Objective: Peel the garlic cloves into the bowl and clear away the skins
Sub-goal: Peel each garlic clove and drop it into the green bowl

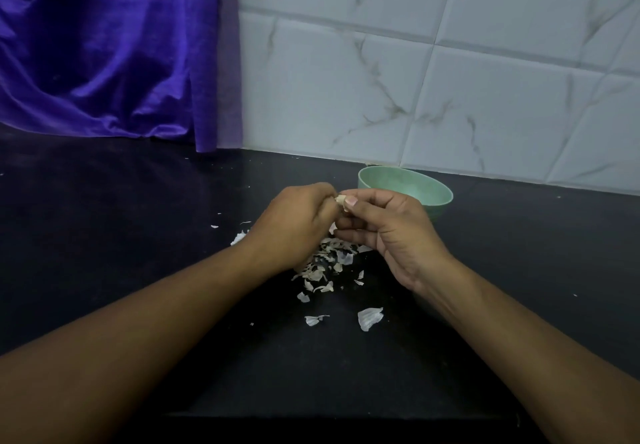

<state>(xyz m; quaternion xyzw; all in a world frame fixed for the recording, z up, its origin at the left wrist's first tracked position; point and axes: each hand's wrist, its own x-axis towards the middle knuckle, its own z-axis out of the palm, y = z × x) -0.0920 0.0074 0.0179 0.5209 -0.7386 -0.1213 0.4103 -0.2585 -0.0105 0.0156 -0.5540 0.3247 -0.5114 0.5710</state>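
Fingertips (350,201) of both hands pinch garlic clove (341,199) between them.

Two hands in play: left hand (294,225), right hand (391,229). One clove (341,200) between them. One bowl (415,187) behind. One curtain (104,45). Skins (329,260): a scattered heap, too many small scraps to count, two bigger flakes nearest.

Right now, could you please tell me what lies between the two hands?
A garlic clove, pinched by both the left hand and the right hand, as the head view shows.
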